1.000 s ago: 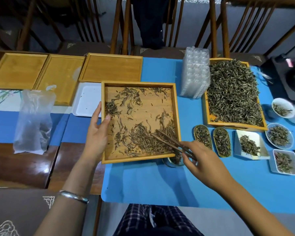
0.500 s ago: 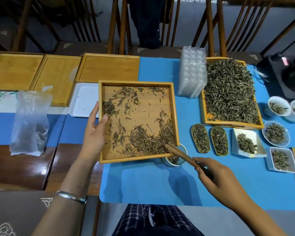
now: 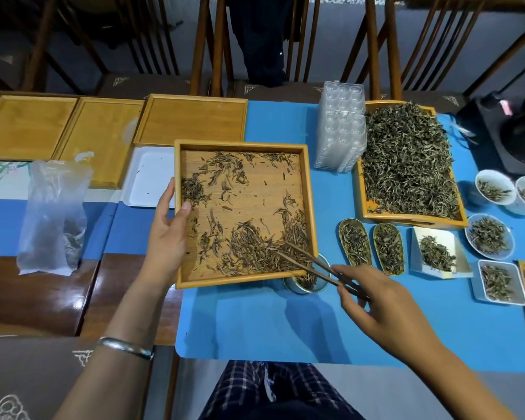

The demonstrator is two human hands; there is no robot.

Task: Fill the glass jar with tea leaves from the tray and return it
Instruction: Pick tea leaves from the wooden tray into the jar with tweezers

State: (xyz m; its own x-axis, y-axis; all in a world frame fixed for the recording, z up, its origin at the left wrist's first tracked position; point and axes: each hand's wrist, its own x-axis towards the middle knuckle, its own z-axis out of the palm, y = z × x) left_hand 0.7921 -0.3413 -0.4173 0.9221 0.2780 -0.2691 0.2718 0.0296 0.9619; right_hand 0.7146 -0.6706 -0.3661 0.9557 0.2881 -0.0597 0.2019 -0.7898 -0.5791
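Nearest the camera, plaid-clad knees (image 3: 273,392) show under the edge of the blue mat (image 3: 255,322). The right hand (image 3: 382,310) hovers over the mat, its fingers pinching a pair of dark chopsticks (image 3: 312,265) whose tips reach over the tray's near right corner into the tea leaves (image 3: 255,253). Just below that corner stands the jar (image 3: 306,281), its mouth partly hidden under the tray rim, with some leaves visible inside. The left hand (image 3: 167,234), a silver bangle (image 3: 125,347) on its wrist, grips the left wall of the tray (image 3: 240,145), thumb over the rim and fingers along the outside. Leaves lie thickest toward the tray's near right corner, thin elsewhere. To the left a plastic bag (image 3: 52,213) lies on the table. To the right sit 2 oval scoops (image 3: 372,248) of leaves, a white paper box (image 3: 437,253), and several small dishes (image 3: 490,236). Behind the tray lies a white tray (image 3: 147,177). Farther back are 3 bare wooden trays (image 3: 191,119), a stack of clear plastic moulds (image 3: 341,131), and a large tray (image 3: 373,207) heaped with leaves. Chairs (image 3: 212,43) stand beyond the table.
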